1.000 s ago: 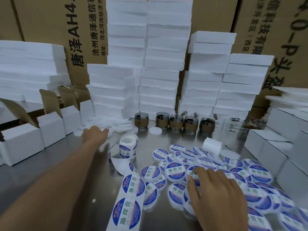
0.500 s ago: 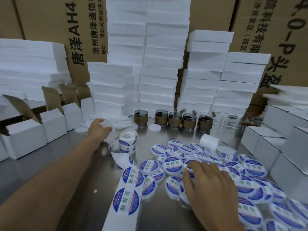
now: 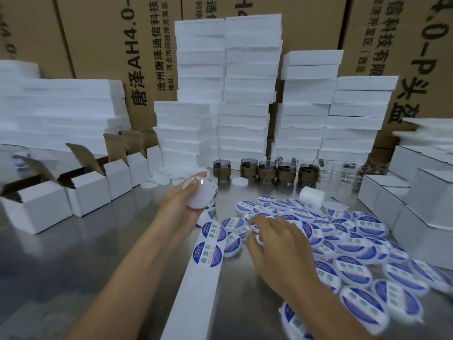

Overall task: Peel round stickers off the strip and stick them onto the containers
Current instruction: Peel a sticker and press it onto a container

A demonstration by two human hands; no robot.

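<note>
Fingers of my left hand [image 3: 182, 204] curl round a plain white round plastic container [image 3: 201, 195], holding it above the shiny steel table [image 3: 73, 253], just beyond the far end of the white backing strip [image 3: 196, 303] with its blue round stickers [image 3: 208, 255]. Fingers of my right hand [image 3: 282, 246] lie loosely spread, gripping nothing, on the heap of stickered white containers [image 3: 362, 224] right of the strip. Stacked white foam blocks [image 3: 247, 94] rise behind.

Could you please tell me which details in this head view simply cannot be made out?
Head view:
1. Right hand: blur hides whether it pinches anything among the labelled containers.
2. Blank container: the left hand has a grip that covers its lower edge.
3. Strip: near end cut off by the bottom edge.
4. Small print on the stickers: too small, blurred.
</note>
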